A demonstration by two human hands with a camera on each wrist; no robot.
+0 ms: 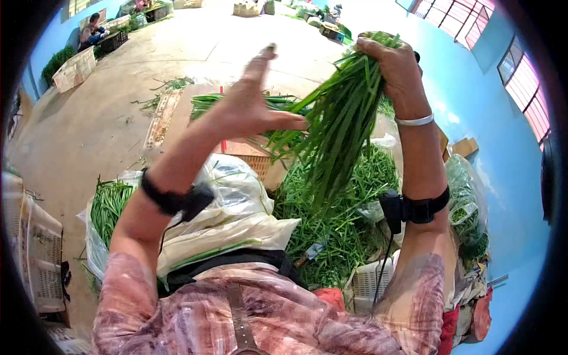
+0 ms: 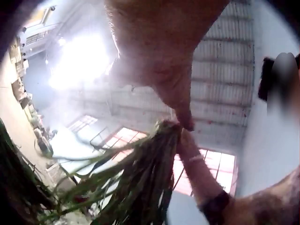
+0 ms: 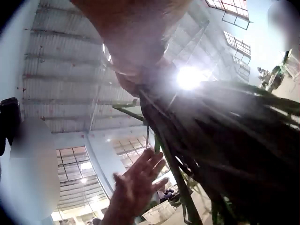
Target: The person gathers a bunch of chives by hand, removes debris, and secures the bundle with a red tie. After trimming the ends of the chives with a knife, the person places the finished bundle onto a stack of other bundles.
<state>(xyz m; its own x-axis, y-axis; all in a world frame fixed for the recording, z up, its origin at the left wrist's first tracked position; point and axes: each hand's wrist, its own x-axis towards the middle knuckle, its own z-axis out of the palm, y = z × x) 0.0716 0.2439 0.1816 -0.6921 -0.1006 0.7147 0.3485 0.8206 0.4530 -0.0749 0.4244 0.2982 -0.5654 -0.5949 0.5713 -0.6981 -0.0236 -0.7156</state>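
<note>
Bunch of long green leaves [image 1: 349, 112]: held up at far right, above a loose leafy pile [image 1: 322, 236]. Right hand [image 1: 393, 65] gripped it near one end, fingers curled round, short ends poking out past the fist; the rest hung down, fanning toward near left. Left hand [image 1: 254, 103] was spread wide, holding nothing, thumb pointing at the bunch's left edge; contact could not be told, the hand being blurred. More leaves [image 1: 207, 103] lay on a flat board [image 1: 239, 147], left of the bunch.

Handling, judged: light for one hand; each blade limp and bendy, the gathered end firmer. Blades likely slick against each other, so outer ones could slide out of a loose grip; wetness could not be told. Probably easily creased or bruised if squeezed mid-length. Best hold: round the gathered end, as the right hand had it, firm but not crushing, with open fingers only guiding the loose tips. Stray blades splayed at the left edge, likeliest to snag.
</note>
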